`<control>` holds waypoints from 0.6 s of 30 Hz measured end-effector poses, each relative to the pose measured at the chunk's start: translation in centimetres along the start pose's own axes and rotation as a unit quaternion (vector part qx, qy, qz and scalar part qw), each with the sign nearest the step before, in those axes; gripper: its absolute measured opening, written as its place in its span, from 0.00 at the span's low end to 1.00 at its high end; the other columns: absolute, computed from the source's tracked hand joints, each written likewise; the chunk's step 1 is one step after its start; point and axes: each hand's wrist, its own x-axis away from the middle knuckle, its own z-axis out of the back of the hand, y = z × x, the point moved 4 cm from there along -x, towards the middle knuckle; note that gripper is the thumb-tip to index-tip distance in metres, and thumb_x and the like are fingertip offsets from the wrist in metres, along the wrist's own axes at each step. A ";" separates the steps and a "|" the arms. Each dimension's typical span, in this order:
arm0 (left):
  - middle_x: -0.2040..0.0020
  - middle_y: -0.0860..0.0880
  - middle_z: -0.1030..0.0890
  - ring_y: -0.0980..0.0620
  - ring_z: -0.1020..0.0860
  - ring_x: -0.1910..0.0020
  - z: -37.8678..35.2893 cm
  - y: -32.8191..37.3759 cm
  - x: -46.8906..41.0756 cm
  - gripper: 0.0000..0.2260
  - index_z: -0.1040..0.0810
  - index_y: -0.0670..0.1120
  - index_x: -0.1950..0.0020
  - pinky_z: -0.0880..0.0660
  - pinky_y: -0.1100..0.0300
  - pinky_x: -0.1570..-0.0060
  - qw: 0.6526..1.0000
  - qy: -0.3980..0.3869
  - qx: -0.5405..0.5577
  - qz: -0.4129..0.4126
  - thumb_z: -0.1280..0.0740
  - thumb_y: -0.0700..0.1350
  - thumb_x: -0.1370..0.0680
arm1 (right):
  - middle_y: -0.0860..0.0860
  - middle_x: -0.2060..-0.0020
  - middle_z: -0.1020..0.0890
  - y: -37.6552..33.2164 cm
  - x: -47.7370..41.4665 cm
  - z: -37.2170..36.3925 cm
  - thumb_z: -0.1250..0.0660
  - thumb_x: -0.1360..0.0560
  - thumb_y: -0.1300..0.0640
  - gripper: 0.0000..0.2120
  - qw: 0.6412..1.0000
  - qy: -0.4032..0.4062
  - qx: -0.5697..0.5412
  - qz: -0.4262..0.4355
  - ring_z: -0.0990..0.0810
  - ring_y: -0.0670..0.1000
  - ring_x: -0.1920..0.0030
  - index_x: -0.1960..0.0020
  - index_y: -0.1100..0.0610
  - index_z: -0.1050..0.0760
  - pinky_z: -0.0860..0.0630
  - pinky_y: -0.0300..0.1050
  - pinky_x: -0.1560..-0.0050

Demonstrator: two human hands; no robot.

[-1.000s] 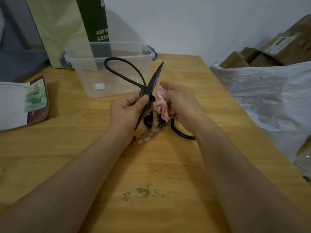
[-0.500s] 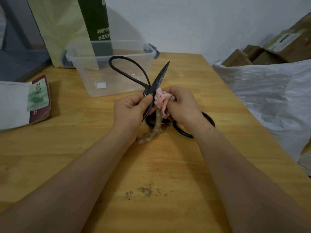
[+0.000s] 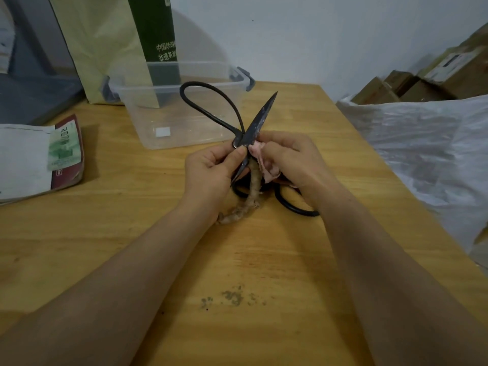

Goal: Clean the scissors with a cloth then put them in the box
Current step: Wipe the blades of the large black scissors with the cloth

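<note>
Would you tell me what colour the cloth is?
The cloth is pale pink, clearest in the head view.

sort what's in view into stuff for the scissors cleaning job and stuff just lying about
For the job: scissors, cloth, box, left hand, right hand.
Lying about: paper bag, packet, white sack, cartons.

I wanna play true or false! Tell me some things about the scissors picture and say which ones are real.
1. The scissors lie inside the clear box. False: the hands hold them up in front of the box.
2. The right hand holds a pink cloth against a blade. True.
3. The scissors are opened wide. True.
4. The left hand lies flat on the table. False: it pinches the scissors near where the blades cross.
</note>
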 end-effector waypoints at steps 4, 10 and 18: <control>0.55 0.48 0.16 0.53 0.17 0.55 -0.3 0.0 0.1 0.07 0.18 0.43 0.50 0.21 0.65 0.56 1.000 -0.014 -0.001 -0.012 0.34 0.35 0.23 | 0.57 0.56 0.16 0.3 -0.2 0.5 0.33 0.24 0.60 0.07 0.999 -0.036 -0.005 0.017 0.17 0.49 0.57 0.46 0.56 0.20 0.20 0.45 0.51; 0.51 0.44 0.16 0.47 0.18 0.49 -0.2 -0.2 0.1 0.08 0.19 0.41 0.46 0.22 0.54 0.45 1.000 -0.009 -0.006 -0.021 0.34 0.35 0.24 | 0.65 0.66 0.19 0.2 -0.1 0.1 0.35 0.23 0.60 0.07 0.998 -0.044 -0.027 0.030 0.26 0.55 0.67 0.56 0.55 0.19 0.24 0.49 0.61; 0.56 0.45 0.15 0.49 0.17 0.56 0.2 -0.1 0.1 0.07 0.17 0.43 0.54 0.20 0.57 0.51 1.000 0.014 -0.001 0.005 0.33 0.34 0.24 | 0.52 0.65 0.17 1.1 -0.4 1.1 0.30 0.27 0.61 0.03 0.998 -0.036 0.056 0.018 0.20 0.49 0.65 0.56 0.54 0.19 0.22 0.45 0.61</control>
